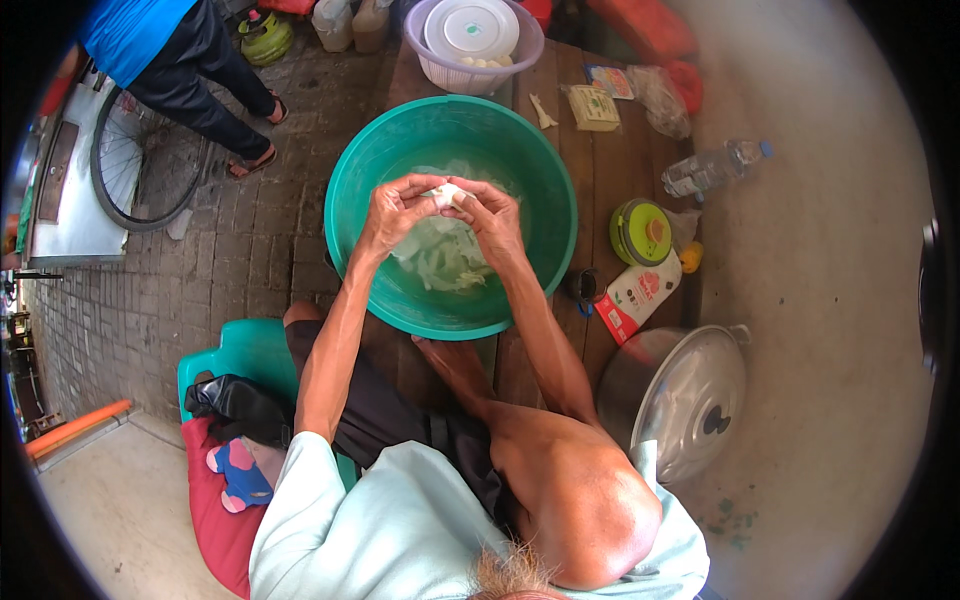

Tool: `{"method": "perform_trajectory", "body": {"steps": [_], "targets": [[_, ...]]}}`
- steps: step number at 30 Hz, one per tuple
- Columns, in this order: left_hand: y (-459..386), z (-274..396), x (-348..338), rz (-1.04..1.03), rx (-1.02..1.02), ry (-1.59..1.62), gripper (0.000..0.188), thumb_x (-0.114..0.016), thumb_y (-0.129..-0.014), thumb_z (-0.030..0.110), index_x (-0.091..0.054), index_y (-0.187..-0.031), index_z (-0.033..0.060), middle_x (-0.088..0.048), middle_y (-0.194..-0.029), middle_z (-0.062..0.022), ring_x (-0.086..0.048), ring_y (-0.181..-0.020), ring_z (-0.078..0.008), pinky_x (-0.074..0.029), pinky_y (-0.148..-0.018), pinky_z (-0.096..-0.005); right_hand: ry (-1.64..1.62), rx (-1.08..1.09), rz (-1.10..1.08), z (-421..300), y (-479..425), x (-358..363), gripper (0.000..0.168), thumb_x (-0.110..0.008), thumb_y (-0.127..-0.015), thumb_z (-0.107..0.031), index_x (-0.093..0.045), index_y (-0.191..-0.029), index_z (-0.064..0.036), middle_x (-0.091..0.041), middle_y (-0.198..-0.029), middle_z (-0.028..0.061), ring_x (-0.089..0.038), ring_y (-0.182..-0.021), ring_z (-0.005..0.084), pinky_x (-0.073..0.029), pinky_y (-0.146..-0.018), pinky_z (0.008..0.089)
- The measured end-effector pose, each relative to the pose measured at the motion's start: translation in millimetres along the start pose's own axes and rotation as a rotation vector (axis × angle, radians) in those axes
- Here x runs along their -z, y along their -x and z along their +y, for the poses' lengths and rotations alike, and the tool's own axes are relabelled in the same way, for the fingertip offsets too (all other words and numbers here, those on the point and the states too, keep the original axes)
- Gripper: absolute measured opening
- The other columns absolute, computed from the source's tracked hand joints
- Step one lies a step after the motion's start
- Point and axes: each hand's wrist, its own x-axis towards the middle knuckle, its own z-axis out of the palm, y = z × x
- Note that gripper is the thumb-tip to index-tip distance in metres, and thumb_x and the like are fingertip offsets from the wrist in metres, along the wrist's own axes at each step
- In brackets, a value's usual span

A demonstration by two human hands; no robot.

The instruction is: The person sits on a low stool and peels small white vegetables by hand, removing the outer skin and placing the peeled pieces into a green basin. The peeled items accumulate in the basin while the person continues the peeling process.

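A small white, wet-looking piece (448,195) is held between the fingertips of both hands; its exact kind cannot be told. My left hand (401,206) grips it from the left, with thumb and fingers pinched together. From the right, my right hand (487,210) pinches the same piece. Both hands are above a large green plastic basin (341,225). Cloudy liquid lies in the basin, with pale, thin, limp pieces (450,262) in it below the hands.
Behind the basin stands a purple-rimmed basket (450,75) with a white lid (480,26). A plastic bottle (712,169), green-lidded container (641,232) and lidded metal pot (690,405) are on the right. A green chair (247,345) is on the left. Another person (202,82) stands beside a wheel (150,161).
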Motion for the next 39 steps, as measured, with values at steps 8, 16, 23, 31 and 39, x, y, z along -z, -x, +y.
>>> {"method": "perform_trajectory", "body": {"steps": [8, 16, 23, 31, 39], "targets": [[1, -4, 10, -0.024, 0.141, 0.254, 0.023, -0.062, -0.092, 0.011, -0.067, -0.112, 0.0014, -0.070, -0.109, -0.0113, -0.070, -0.094, -0.0205, -0.061, -0.085, -0.0360, -0.019, -0.031, -0.085, 0, 1, 4, 0.025, -0.065, -0.092, -0.004, -0.067, -0.115, 0.005, -0.067, -0.116, 0.0172, -0.067, -0.101, 0.0213, -0.059, -0.085, 0.0343], [2, -14, 18, -0.034, 0.180, 0.176, 0.014, -0.064, -0.089, 0.011, -0.070, -0.099, 0.0027, -0.070, -0.108, -0.0116, -0.071, -0.090, -0.0215, -0.063, -0.079, -0.0378, 0.060, -0.061, -0.159, -3, 2, 7, 0.023, -0.066, -0.091, -0.004, -0.069, -0.112, 0.005, -0.068, -0.116, 0.0175, -0.067, -0.100, 0.0212, -0.058, -0.084, 0.0344], [4, -15, 16, 0.011, 0.216, 0.096, 0.014, -0.064, -0.089, 0.008, -0.070, -0.100, 0.0014, -0.070, -0.106, -0.0126, -0.071, -0.089, -0.0217, -0.063, -0.078, -0.0375, 0.127, -0.089, -0.155, -2, 3, 8, 0.022, -0.067, -0.091, -0.004, -0.069, -0.111, 0.004, -0.069, -0.113, 0.0174, -0.067, -0.099, 0.0211, -0.059, -0.085, 0.0350], [2, 15, 3, -0.193, 0.070, 0.468, 0.032, -0.059, -0.091, 0.008, -0.065, -0.120, -0.0033, -0.067, -0.118, -0.0172, -0.069, -0.104, -0.0234, -0.059, -0.091, -0.0412, -0.211, -0.068, -0.067, 4, 1, 7, 0.021, -0.063, -0.094, -0.005, -0.067, -0.113, 0.001, -0.065, -0.120, 0.0146, -0.066, -0.104, 0.0215, -0.060, -0.084, 0.0354], [1, -4, 8, -0.114, 0.081, 0.274, 0.029, -0.062, -0.090, 0.010, -0.066, -0.117, -0.0016, -0.066, -0.120, -0.0176, -0.071, -0.098, -0.0245, -0.061, -0.086, -0.0389, -0.163, -0.065, -0.098, 5, 2, 9, 0.021, -0.065, -0.092, -0.005, -0.068, -0.113, 0.000, -0.065, -0.121, 0.0140, -0.066, -0.103, 0.0203, -0.057, -0.083, 0.0341]]}}
